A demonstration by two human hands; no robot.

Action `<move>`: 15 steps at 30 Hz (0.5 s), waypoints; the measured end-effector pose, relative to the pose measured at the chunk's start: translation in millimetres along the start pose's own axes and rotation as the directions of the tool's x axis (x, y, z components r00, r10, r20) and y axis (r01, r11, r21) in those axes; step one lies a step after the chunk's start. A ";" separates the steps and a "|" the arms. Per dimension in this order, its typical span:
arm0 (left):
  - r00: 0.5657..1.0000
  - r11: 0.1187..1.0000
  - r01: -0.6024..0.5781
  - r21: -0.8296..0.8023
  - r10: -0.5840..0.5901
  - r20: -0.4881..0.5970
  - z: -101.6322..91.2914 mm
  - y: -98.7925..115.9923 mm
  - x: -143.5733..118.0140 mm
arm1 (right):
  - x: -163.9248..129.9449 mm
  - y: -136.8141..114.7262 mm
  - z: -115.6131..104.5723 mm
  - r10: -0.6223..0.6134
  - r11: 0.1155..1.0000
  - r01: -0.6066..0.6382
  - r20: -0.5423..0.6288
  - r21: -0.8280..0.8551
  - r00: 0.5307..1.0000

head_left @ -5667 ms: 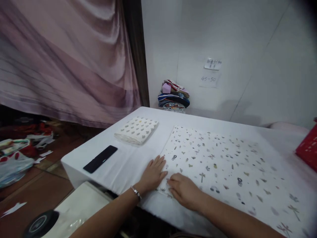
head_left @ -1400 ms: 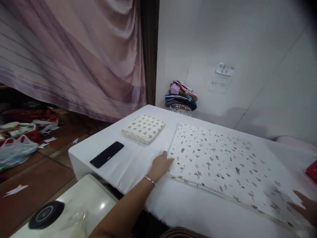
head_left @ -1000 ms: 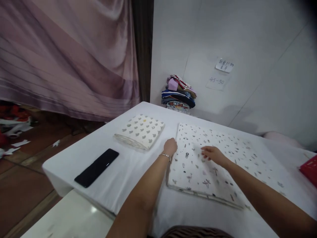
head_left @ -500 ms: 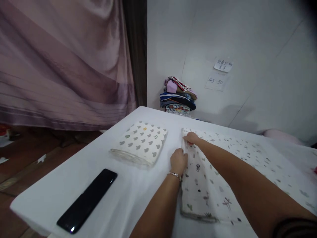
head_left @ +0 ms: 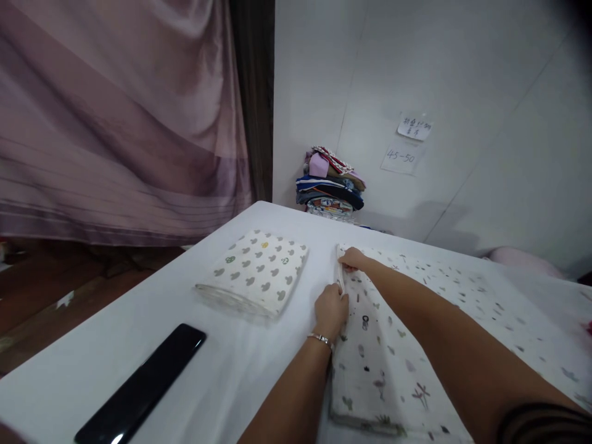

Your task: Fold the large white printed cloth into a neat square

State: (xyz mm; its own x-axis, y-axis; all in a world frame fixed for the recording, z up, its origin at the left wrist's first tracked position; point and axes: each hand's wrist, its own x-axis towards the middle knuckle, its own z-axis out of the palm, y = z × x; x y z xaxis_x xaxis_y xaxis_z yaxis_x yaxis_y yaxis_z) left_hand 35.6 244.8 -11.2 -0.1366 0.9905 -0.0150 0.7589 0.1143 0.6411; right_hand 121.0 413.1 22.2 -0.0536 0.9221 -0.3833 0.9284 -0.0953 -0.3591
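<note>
A white cloth printed with small plants and animals (head_left: 444,320) lies flat and folded on the white table (head_left: 222,370). My left hand (head_left: 331,310) pinches its left edge near the middle. My right hand (head_left: 352,258) grips the same edge at the far left corner, its arm stretched across the cloth. A silver bracelet sits on my left wrist. A smaller folded cloth with grey shapes (head_left: 254,279) lies to the left of my hands, apart from them.
A black phone (head_left: 143,382) rests near the table's front left edge. A stack of folded clothes (head_left: 330,184) stands by the wall behind the table. A mauve curtain (head_left: 115,117) hangs at the left. Two paper notes (head_left: 407,143) are stuck on the wall.
The cloth has been folded narrower. My right hand came from the far right to the cloth's far left corner. Both hands have closed on the left edge. The view shifted closer.
</note>
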 end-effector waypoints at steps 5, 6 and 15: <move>1.000 1.000 -0.002 0.030 0.002 0.007 2.6 -1.3 0.4 | 19.7 -0.5 -2.6 -0.004 1.000 0.002 -0.071 -0.022 0.997; 1.000 0.999 -0.002 0.038 0.002 0.012 2.4 -1.5 0.5 | 24.9 -1.2 -3.7 -0.007 0.999 0.004 -0.087 -0.035 0.996; 1.000 0.999 0.010 0.053 -0.011 0.011 7.4 -4.2 2.8 | 63.7 -6.4 -16.7 -0.068 0.986 0.047 -0.125 -0.160 0.990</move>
State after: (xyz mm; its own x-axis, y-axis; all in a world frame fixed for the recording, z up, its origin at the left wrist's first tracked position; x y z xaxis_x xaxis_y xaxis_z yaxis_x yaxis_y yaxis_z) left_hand 36.8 247.7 -19.7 -0.1376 0.9900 -0.0303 0.7903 0.1282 0.5992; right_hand 117.8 478.7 14.3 -0.0699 0.9661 -0.2487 0.9716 0.0095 -0.2363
